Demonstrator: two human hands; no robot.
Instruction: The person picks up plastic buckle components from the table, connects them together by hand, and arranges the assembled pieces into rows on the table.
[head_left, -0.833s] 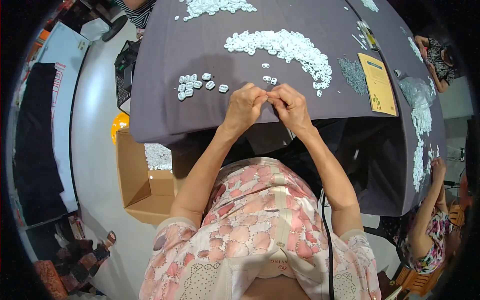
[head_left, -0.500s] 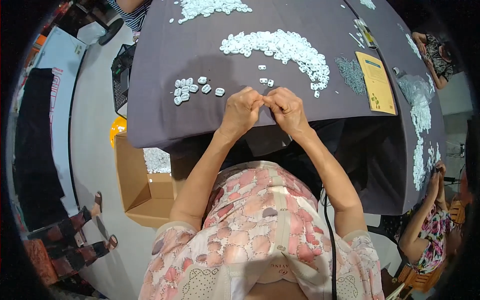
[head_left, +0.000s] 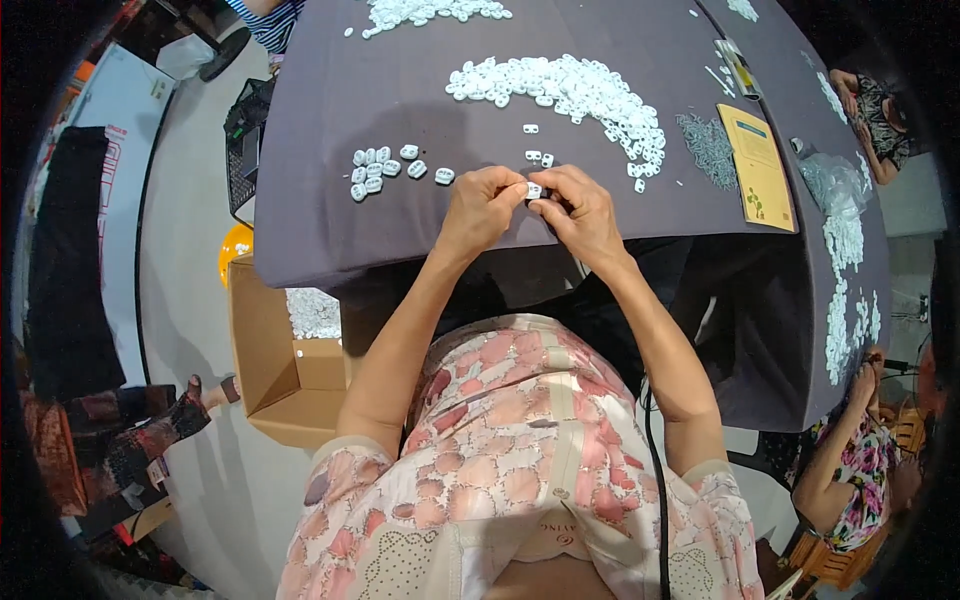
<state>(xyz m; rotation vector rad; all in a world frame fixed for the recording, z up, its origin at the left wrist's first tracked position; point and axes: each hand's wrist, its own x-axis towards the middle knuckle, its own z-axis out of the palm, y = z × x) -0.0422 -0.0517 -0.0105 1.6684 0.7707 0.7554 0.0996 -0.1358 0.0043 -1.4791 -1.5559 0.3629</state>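
Observation:
A small white plastic piece (head_left: 534,190) with dark marks on its face is pinched between the fingertips of my left hand (head_left: 476,214) and my right hand (head_left: 583,216), just above the table's near edge. Both hands are closed, thumbs against forefingers. Just beyond my fingertips lie a few loose white pieces with two dark holes each (head_left: 534,155). Left of my left hand, a small group of thicker white pieces (head_left: 373,170) sits on the cloth. A curved heap of the two-holed pieces (head_left: 570,85) spreads farther back.
The table wears a grey cloth (head_left: 330,230). To the right are a pile of small grey metal parts (head_left: 708,150), a yellow booklet (head_left: 757,165) and a plastic bag (head_left: 835,185). A cardboard box (head_left: 275,390) stands on the floor at left. Other people sit at the right.
My fingertips have shifted apart a little, and the white piece between them now shows. At the left, another person's foot and legs have moved.

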